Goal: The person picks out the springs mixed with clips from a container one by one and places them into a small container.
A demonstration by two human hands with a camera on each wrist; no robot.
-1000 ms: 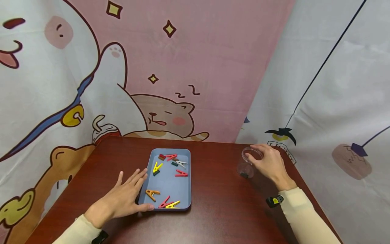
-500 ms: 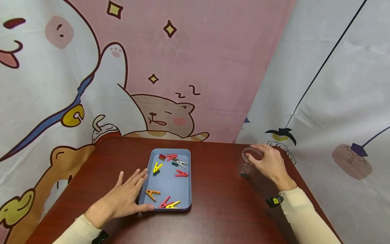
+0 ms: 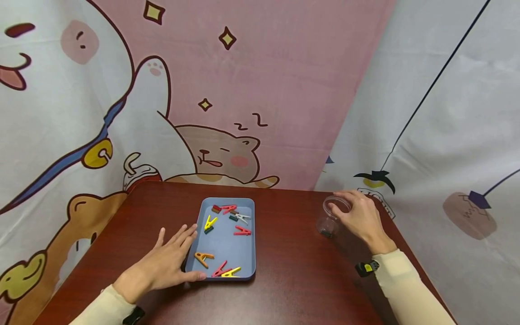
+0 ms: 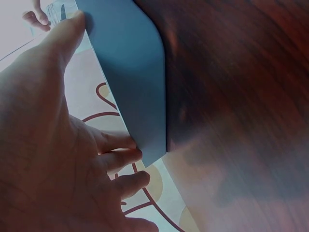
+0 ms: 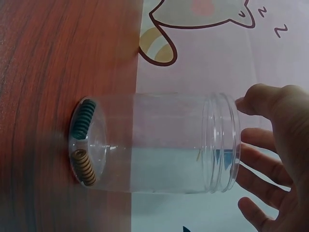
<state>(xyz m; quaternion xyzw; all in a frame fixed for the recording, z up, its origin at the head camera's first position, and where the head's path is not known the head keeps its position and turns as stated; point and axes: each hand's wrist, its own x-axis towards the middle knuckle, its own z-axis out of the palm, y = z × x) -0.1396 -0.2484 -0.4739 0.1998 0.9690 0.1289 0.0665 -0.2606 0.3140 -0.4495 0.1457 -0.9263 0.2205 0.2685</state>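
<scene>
My left hand (image 3: 162, 264) lies with spread, straight fingers against the left side of a blue-grey tray (image 3: 225, 246), its thumb on the near rim. In the left wrist view, fingertips touch the tray's edge (image 4: 130, 77). Inside the tray are several small plastic spring clamps, such as an orange one (image 3: 203, 259) and a red one (image 3: 242, 230), plus short ribbed pieces (image 3: 209, 230). My right hand (image 3: 359, 219) holds the rim of a clear open jar (image 5: 164, 145) between thumb and fingers. The jar stands upright on the table; a dark green ribbed piece (image 5: 84, 119) and a brown one (image 5: 84, 167) lie in its bottom.
A dark reddish-brown wooden table (image 3: 288, 257) carries the tray and jar, with bare wood between them. Behind its far edge hangs a cloth backdrop (image 3: 284, 113) printed with cartoon animals. The jar stands near the table's right edge.
</scene>
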